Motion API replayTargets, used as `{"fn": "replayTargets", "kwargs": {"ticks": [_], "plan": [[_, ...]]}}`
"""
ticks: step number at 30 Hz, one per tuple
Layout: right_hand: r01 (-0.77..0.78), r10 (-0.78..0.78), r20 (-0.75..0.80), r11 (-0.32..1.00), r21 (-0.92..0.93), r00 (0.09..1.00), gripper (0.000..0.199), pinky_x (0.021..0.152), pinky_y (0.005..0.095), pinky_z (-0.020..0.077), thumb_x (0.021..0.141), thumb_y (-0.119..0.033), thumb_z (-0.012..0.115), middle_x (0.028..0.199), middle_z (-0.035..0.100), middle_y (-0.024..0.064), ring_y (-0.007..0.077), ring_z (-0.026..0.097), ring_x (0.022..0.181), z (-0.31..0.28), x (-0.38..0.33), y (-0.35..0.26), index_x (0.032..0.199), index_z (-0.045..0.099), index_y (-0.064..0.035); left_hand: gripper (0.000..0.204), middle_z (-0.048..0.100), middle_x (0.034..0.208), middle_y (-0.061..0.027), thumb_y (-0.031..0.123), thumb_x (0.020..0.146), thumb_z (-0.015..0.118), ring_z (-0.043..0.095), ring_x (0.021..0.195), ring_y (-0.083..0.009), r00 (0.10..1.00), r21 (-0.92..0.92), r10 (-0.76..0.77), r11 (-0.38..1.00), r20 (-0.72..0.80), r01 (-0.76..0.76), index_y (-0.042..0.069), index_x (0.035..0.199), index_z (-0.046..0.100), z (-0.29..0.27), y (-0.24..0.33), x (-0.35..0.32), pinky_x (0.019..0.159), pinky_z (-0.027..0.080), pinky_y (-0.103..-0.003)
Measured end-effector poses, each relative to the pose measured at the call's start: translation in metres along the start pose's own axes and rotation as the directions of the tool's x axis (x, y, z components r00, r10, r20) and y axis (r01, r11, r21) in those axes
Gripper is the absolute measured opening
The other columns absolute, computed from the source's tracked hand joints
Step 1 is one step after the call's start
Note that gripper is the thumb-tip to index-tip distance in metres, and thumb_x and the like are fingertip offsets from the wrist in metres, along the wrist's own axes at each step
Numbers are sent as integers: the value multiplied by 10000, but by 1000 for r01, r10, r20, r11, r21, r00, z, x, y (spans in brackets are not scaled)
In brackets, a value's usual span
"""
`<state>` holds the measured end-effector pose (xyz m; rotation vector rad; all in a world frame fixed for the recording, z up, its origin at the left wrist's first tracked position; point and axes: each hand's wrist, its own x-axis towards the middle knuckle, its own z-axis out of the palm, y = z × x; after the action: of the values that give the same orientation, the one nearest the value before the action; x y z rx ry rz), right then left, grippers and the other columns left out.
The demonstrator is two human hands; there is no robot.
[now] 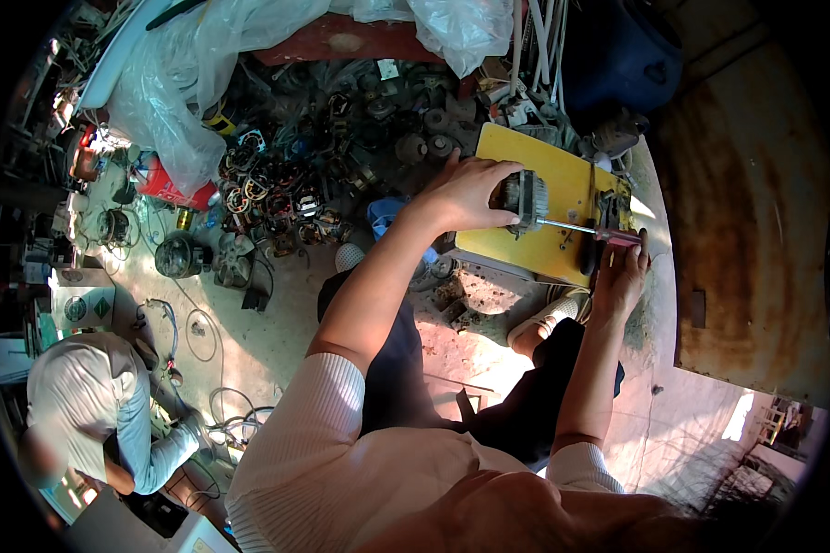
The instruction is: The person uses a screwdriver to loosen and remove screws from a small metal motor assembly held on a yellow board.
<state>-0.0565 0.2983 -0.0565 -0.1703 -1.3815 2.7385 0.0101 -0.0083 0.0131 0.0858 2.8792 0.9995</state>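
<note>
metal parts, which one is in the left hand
The grey, blocky, finned metal part gripped by the left hand, above the yellow flat board; dark jumbled metal parts lie on the floor.

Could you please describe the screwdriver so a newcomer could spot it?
Find the yellow board, right of the dark heap. Over it, the left hand holds a motor, and the right hand holds the screwdriver. Its shiny shaft and reddish handle stand out from darker parts nearby.

1. A grey metal motor part is being held at the far right, its ribbed side facing right.
2. A reddish-handled screwdriver is extending leftward, its slim bright shaft reaching the part's near right edge.
</note>
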Motion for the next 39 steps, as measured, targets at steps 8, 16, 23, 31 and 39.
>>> {"fn": "replayTargets", "kwargs": {"ticks": [8,16,23,31,39], "plan": [[-44,45,-71,999,10,997,410,972,323,484,1046,-195,555,1229,609,61,174,599,1083,10,-3,-6,1444,493,-117,857,525,1443,-177,410,768,799,459,1374,-325,1000,-1,16,1000,-13,-16,159,1497,426,1,-2,1,1225,154,-547],[-42,37,87,998,56,996,460,969,345,501,1048,-217,553,1279,594,123,246,589,1200,3,0,0,1467,417,-88,860,569,1386,-189,394,745,812,494,1339,-331,999,-19,37,999,-33,-37,167,1488,443,3,-3,3,1225,158,-542],[-103,103,3,993,60,995,407,974,376,509,1068,-231,499,1301,581,130,263,593,1193,7,-1,-5,1441,439,-79,853,570,1383,-188,391,749,807,509,1323,-336,1000,-22,18,1000,-5,-18,175,1488,442,-2,-3,2,1226,163,-545],[-113,107,67,989,94,992,402,1002,378,490,1063,-241,518,1287,599,102,217,601,1139,-6,5,0,1424,472,-71,856,577,1371,-189,396,743,802,509,1323,-335,999,-23,29,999,-25,-30,172,1487,443,3,-8,3,1227,162,-540],[-15,16,96,1000,-8,995,452,1001,370,473,1049,-284,553,1278,600,83,200,593,1142,0,2,-2,1450,468,-93,870,575,1368,-190,428,716,807,503,1326,-337,999,-21,29,999,-33,-30,169,1471,462,4,-11,5,1220,171,-545]]}}
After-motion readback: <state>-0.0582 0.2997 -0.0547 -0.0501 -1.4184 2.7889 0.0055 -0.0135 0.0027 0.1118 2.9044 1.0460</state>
